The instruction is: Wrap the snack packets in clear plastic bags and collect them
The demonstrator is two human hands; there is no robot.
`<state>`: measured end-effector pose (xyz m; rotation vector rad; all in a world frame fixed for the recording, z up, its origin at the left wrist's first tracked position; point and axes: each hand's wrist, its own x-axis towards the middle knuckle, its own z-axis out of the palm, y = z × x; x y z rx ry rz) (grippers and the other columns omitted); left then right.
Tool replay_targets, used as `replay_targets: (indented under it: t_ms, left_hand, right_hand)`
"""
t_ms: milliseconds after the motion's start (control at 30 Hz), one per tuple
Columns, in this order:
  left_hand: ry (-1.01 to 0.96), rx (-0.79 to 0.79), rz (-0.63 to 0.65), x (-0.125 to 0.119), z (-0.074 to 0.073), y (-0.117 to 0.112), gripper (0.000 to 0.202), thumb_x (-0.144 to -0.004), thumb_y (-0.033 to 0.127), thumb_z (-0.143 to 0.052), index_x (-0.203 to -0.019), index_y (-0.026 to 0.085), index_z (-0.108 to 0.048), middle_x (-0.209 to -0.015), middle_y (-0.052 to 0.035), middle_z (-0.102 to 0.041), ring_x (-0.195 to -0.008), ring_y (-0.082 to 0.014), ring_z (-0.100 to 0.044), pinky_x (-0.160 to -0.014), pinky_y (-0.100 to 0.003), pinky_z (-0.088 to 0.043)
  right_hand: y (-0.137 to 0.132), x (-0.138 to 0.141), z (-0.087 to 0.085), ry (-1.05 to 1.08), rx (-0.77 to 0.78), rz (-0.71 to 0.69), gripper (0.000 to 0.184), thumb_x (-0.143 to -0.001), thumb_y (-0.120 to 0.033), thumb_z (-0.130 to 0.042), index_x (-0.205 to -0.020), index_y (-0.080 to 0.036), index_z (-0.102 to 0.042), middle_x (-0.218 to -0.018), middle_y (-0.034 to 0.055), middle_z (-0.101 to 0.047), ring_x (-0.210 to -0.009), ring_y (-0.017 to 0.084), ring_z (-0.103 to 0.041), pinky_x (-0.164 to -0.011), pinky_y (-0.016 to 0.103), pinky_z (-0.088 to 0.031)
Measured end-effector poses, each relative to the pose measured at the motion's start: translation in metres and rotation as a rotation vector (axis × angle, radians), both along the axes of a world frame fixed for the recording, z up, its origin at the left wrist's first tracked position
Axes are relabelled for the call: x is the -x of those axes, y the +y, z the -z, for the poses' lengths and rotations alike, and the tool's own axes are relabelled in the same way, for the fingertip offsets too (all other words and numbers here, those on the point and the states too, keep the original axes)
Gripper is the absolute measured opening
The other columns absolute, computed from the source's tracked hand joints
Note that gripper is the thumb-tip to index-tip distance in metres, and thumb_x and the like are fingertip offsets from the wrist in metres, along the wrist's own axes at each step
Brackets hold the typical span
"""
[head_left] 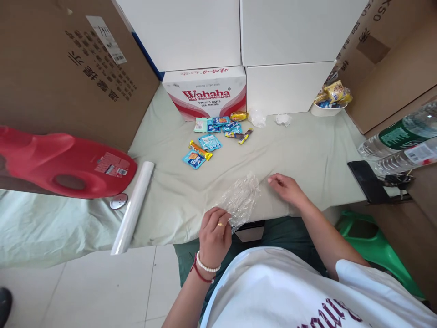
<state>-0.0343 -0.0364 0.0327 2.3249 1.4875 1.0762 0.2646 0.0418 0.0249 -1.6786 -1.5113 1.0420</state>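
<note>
A crumpled sheet of clear plastic film (243, 196) lies at the near edge of the cloth-covered table (300, 155). My left hand (215, 230) grips its near left corner, fingers closed. Just right of the film, a small gap away, is my right hand (287, 187), its fingers curled together over the cloth; whatever they may hold is hidden. Beyond the film lie several small blue snack packets (210, 142) and a yellow-wrapped bar (200, 150). Two scraps of crumpled clear plastic (257, 117) rest farther back, by the white boxes.
At the left are a white roll (133, 209), a round badge (118, 201) and a red jug (75, 164). A Wahaha carton (208, 93) stands behind. On the right are a snack-filled white bowl (328, 110), plastic bottles (403, 134), a black phone (368, 181) and a green stool (375, 250).
</note>
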Motion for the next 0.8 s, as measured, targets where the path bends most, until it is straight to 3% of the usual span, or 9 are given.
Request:
replay_targets:
  t_ms: [67, 133, 233, 367, 467, 533, 600, 700, 800]
  left_hand:
    - [0.013, 0.133, 0.080, -0.006, 0.006, 0.004, 0.025, -0.096, 0.014, -0.049, -0.103, 0.025, -0.070, -0.102, -0.0087, -0.072, -0.104, -0.0260, -0.064, -0.093, -0.046, -0.056]
    - [0.046, 0.170, 0.068, -0.008, 0.012, 0.006, 0.024, -0.098, 0.017, -0.048, -0.103, 0.024, -0.070, -0.103, -0.0091, -0.072, -0.102, -0.0261, -0.064, -0.091, -0.045, -0.056]
    - [0.090, 0.180, 0.031, -0.004, 0.020, 0.003, 0.018, -0.099, 0.030, -0.057, -0.110, 0.023, -0.070, -0.111, -0.0108, -0.070, -0.105, -0.0276, -0.064, -0.092, -0.046, -0.056]
    - [0.203, 0.188, 0.037, 0.004, 0.027, -0.004, 0.053, -0.087, 0.053, -0.074, -0.129, 0.022, -0.064, -0.132, -0.0164, -0.065, -0.117, -0.0347, -0.063, -0.096, -0.051, -0.055]
    - [0.256, 0.205, 0.023, 0.005, 0.031, -0.005, 0.041, -0.090, 0.043, -0.071, -0.125, 0.023, -0.066, -0.136, -0.0162, -0.065, -0.118, -0.0355, -0.063, -0.096, -0.053, -0.054]
    - [0.175, 0.231, 0.022, 0.005, 0.031, -0.002, 0.024, -0.093, 0.033, -0.063, -0.114, 0.024, -0.071, -0.130, -0.0140, -0.068, -0.116, -0.0323, -0.065, -0.096, -0.050, -0.055]
    - [0.019, 0.276, 0.021, 0.004, 0.027, 0.002, 0.019, -0.096, 0.032, -0.057, -0.103, 0.024, -0.073, -0.122, -0.0130, -0.071, -0.112, -0.0284, -0.068, -0.095, -0.047, -0.056]
    - [-0.213, 0.394, 0.015, 0.002, 0.018, 0.007, 0.027, -0.100, 0.040, -0.053, -0.096, 0.023, -0.074, -0.114, -0.0121, -0.074, -0.104, -0.0245, -0.071, -0.093, -0.042, -0.057]
    - [-0.366, 0.515, -0.075, -0.003, 0.013, 0.010, 0.035, -0.101, 0.051, -0.052, -0.096, 0.024, -0.073, -0.104, -0.0105, -0.077, -0.098, -0.0239, -0.072, -0.090, -0.039, -0.057]
  right_hand:
    - [0.002, 0.014, 0.003, -0.095, -0.020, -0.109, 0.037, -0.087, -0.057, -0.070, -0.099, -0.022, -0.071, -0.078, 0.0001, -0.064, -0.069, 0.016, -0.055, -0.063, 0.028, -0.043]
    - [0.006, 0.023, 0.005, -0.165, -0.061, -0.165, 0.025, -0.086, -0.044, -0.073, -0.096, -0.021, -0.072, -0.081, 0.0004, -0.064, -0.070, 0.015, -0.056, -0.066, 0.028, -0.043]
    - [0.013, 0.025, 0.003, -0.155, -0.114, -0.116, 0.011, -0.089, -0.030, -0.064, -0.085, -0.021, -0.070, -0.084, 0.0019, -0.064, -0.073, 0.015, -0.056, -0.070, 0.029, -0.045]
    - [0.016, 0.017, -0.006, 0.126, 0.004, -0.003, 0.018, -0.088, -0.038, -0.064, -0.081, -0.022, -0.064, -0.082, 0.0020, -0.065, -0.072, 0.016, -0.056, -0.066, 0.029, -0.049]
    - [0.014, 0.013, -0.012, 0.386, 0.199, 0.049, 0.022, -0.083, -0.042, -0.071, -0.079, -0.022, -0.060, -0.082, 0.0028, -0.069, -0.069, 0.015, -0.060, -0.057, 0.026, -0.049]
    - [0.012, 0.012, -0.015, 0.495, 0.275, 0.079, 0.027, -0.079, -0.042, -0.076, -0.080, -0.022, -0.060, -0.081, 0.0029, -0.070, -0.064, 0.013, -0.060, -0.052, 0.024, -0.047]
    - [0.011, 0.010, -0.017, 0.583, 0.316, 0.103, 0.033, -0.076, -0.045, -0.081, -0.079, -0.021, -0.059, -0.075, 0.0020, -0.069, -0.057, 0.011, -0.056, -0.047, 0.023, -0.043]
    - [0.011, 0.008, -0.021, 0.738, 0.328, 0.114, 0.042, -0.071, -0.051, -0.086, -0.078, -0.021, -0.058, -0.073, 0.0017, -0.068, -0.052, 0.009, -0.051, -0.044, 0.021, -0.039]
    - [0.012, 0.011, -0.024, 0.860, 0.260, 0.115, 0.047, -0.071, -0.058, -0.087, -0.087, -0.022, -0.062, -0.094, 0.0034, -0.072, -0.060, 0.009, -0.058, -0.050, 0.022, -0.047]
